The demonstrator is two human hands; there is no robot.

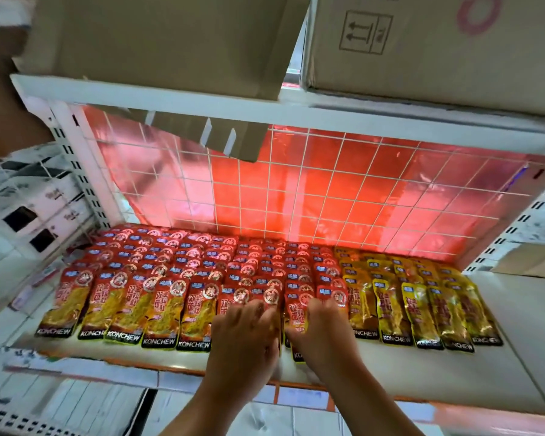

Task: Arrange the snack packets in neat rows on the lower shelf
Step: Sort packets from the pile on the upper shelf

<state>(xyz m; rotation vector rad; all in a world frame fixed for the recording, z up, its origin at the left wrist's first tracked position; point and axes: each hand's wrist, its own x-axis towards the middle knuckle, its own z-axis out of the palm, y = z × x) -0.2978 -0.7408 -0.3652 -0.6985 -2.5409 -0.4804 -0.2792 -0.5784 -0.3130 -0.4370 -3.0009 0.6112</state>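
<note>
Red snack packets (158, 272) lie in overlapping rows across the left and middle of the white lower shelf (529, 335). Yellow snack packets (422, 297) fill the rows to their right. My left hand (243, 338) rests flat, fingers spread, on the front red packets in the middle. Right beside it, my right hand (321, 332) curls its fingers onto a front red packet (298, 313) and holds its edge. That packet's lower end pokes out below my wrist, over the shelf's front.
A white wire grid (328, 196) backed by red foil closes the shelf's rear. An upper shelf (177, 99) carries cardboard boxes (438, 42). White boxes (38, 209) stand to the left. The shelf's right end is bare white surface.
</note>
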